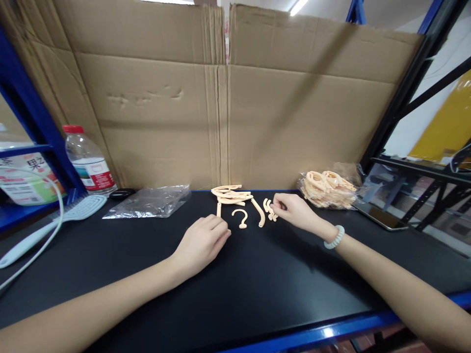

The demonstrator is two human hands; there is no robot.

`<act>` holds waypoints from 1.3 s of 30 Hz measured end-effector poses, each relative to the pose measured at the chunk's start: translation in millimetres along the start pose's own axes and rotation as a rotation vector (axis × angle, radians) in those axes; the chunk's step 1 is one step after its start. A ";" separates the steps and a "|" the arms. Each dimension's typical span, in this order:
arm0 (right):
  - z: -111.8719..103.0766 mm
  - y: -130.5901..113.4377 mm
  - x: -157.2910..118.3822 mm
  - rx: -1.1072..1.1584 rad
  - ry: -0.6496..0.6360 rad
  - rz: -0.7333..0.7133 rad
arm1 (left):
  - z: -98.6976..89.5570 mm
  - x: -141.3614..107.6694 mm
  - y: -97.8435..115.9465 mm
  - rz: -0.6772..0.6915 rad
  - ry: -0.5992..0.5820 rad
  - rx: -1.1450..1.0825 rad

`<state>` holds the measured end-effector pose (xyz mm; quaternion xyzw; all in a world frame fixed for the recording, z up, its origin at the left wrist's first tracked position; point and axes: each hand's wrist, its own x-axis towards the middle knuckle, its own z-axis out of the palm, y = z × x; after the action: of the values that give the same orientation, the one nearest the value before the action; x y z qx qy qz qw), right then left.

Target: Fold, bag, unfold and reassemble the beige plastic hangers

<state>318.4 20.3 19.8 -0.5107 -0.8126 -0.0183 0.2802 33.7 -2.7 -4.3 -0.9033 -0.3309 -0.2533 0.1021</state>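
My left hand rests low over the black table, its fingers curled together; whatever they may hold is hidden. Just beyond its knuckles a straight cream plastic strip points away from me. Between my hands lies a cream hanger hook with a small foot. To its right is a curved cream arm piece. My right hand, a beaded bracelet on the wrist, has thumb and fingers pinched at some small cream pieces; I cannot make out what is between them. Several long cream pieces lie piled behind.
A clear bag of cream parts sits at the back right, beside a flat dark device. On the left are an empty-looking clear bag, a hairbrush, a white cable and a bottle. Cardboard stands behind.
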 end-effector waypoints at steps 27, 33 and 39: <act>27.2 -58.1 -25.4 -0.081 -0.141 -0.573 | 1.2 19.5 -44.7 -0.270 -0.004 -0.035; 36.4 -52.3 -23.1 -0.134 0.041 -0.643 | 16.8 52.6 -93.7 -0.234 -0.047 -0.083; 34.3 -53.9 -23.9 -0.118 0.001 -0.765 | 26.6 83.0 -130.6 -0.159 -0.173 -0.198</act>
<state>265.8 -14.2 -6.6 -0.1857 -0.9419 -0.1687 0.2235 13.4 151.3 18.8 -0.8983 -0.3823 -0.2133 -0.0365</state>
